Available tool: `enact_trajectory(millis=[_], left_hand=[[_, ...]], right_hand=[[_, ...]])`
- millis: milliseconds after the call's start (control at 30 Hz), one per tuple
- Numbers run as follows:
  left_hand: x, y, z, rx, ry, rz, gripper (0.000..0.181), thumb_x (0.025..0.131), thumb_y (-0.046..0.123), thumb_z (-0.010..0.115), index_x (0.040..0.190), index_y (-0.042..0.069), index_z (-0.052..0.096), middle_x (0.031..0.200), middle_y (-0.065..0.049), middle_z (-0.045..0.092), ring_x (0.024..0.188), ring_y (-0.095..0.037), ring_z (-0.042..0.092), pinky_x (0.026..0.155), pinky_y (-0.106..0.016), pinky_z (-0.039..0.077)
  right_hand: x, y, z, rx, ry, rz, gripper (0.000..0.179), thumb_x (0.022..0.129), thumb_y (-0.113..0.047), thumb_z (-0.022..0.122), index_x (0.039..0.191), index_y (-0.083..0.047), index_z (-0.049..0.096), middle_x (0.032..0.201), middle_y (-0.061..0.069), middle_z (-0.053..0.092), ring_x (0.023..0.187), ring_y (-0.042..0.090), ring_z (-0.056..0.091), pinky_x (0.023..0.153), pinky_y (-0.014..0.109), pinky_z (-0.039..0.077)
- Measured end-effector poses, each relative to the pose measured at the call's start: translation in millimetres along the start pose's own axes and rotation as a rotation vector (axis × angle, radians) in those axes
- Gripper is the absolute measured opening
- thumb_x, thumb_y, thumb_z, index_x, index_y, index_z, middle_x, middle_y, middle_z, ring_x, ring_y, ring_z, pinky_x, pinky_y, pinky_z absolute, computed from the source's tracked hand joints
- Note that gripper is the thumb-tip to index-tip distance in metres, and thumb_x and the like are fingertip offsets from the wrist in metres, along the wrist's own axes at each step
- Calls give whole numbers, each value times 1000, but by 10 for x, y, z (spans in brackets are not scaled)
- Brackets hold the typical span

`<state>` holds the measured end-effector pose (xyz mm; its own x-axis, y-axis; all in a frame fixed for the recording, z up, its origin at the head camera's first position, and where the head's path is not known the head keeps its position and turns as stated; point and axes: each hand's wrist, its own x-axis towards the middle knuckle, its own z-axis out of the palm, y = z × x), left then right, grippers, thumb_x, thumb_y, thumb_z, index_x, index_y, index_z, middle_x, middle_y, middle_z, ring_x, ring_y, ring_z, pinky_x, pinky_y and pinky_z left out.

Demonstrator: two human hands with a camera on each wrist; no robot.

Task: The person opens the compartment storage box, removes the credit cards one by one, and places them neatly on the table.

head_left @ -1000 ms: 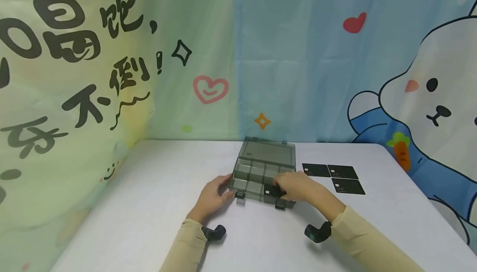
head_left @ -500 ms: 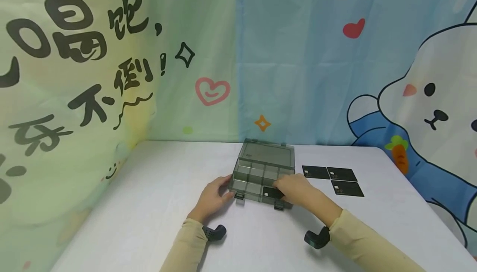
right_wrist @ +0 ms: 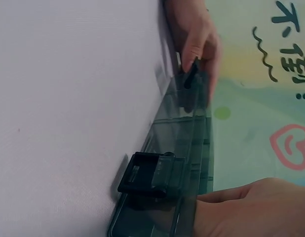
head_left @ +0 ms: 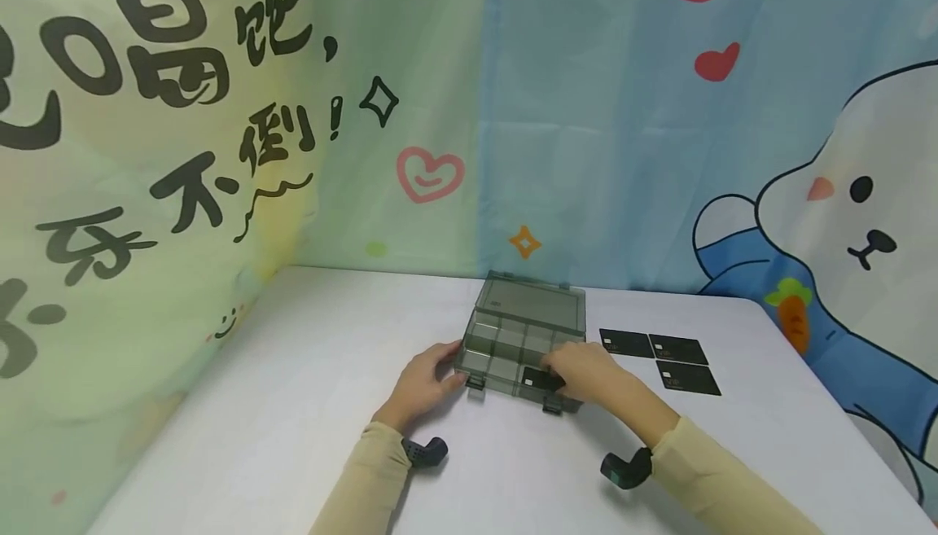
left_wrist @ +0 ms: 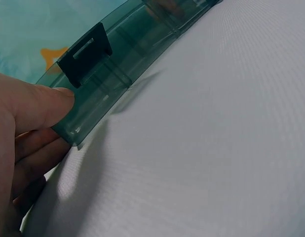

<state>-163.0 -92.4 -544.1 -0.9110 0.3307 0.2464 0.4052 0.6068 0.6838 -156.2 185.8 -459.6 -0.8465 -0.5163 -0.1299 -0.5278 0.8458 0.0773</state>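
A translucent grey plastic compartment box (head_left: 531, 305) lies on the table with its lid swung back. My left hand (head_left: 421, 384) grips its front left corner. In the left wrist view, the thumb (left_wrist: 56, 103) lies on the front wall near a dark latch (left_wrist: 86, 55), the other fingers round the side. My right hand (head_left: 589, 374) reaches into the front right part of the box, holding a black card (head_left: 538, 379) with a small white chip mark. The right wrist view shows that hand (right_wrist: 251, 207) behind the front wall, its fingertips hidden.
To the right of the box, three black cards lie flat on the white table (head_left: 293, 437): one nearest the box (head_left: 626, 344), one beside it (head_left: 677, 349) and one in front (head_left: 687, 377). A printed curtain (head_left: 586, 152) hangs behind the table.
The head view has shifted slightly. Both hands stay almost where they were, the left on the box corner and the right with the black card inside the box.
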Motion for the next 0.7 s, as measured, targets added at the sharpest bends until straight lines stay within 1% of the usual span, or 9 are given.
enact_trajectory(millis=[133, 267, 367, 467, 533, 700], left_hand=[[-5, -6, 3, 8, -8, 10, 57, 86, 28, 65, 137, 8, 49, 127, -6, 62, 124, -26, 54, 109, -44, 40], [13, 22, -28, -3, -3, 6, 57, 86, 27, 66, 136, 8, 50, 126, -7, 62, 124, -27, 54, 110, -44, 39], [35, 45, -48, 5, 0, 3, 57, 86, 28, 65, 137, 8, 50, 128, -7, 62, 125, -26, 53, 111, -43, 38], [46, 50, -60, 15, 4, 3, 57, 86, 29, 65, 137, 8, 49, 129, -7, 61, 126, -27, 53, 111, -43, 38], [43, 51, -64, 6, 6, -2, 57, 86, 29, 65, 137, 8, 50, 130, -8, 61, 126, -27, 52, 111, -44, 37], [-7, 40, -14, -18, 11, -2, 57, 85, 29, 66, 136, 7, 50, 129, -10, 61, 125, -30, 53, 110, -47, 38]], right_hand=[[-17, 35, 39, 54, 10, 4, 41, 69, -24, 84, 106, -14, 70, 90, -4, 72, 83, 17, 66, 65, 36, 57], [-31, 65, 38, 83, 41, 3, 41, 71, -26, 82, 108, -15, 69, 91, -5, 72, 80, 14, 66, 63, 31, 56], [-52, 78, 24, 121, 65, 7, 41, 73, -25, 81, 110, -15, 68, 92, -5, 72, 78, 12, 66, 62, 28, 54], [-60, 81, 20, 150, 83, 1, 42, 74, -22, 81, 112, -13, 67, 95, -4, 72, 76, 11, 65, 61, 26, 53], [-64, 79, 24, 166, 88, 2, 43, 74, -21, 81, 113, -12, 66, 96, -4, 72, 76, 11, 65, 61, 26, 53], [-96, 89, 69, 233, 82, 1, 45, 74, -20, 81, 115, -13, 64, 99, -3, 72, 76, 10, 64, 62, 26, 53]])
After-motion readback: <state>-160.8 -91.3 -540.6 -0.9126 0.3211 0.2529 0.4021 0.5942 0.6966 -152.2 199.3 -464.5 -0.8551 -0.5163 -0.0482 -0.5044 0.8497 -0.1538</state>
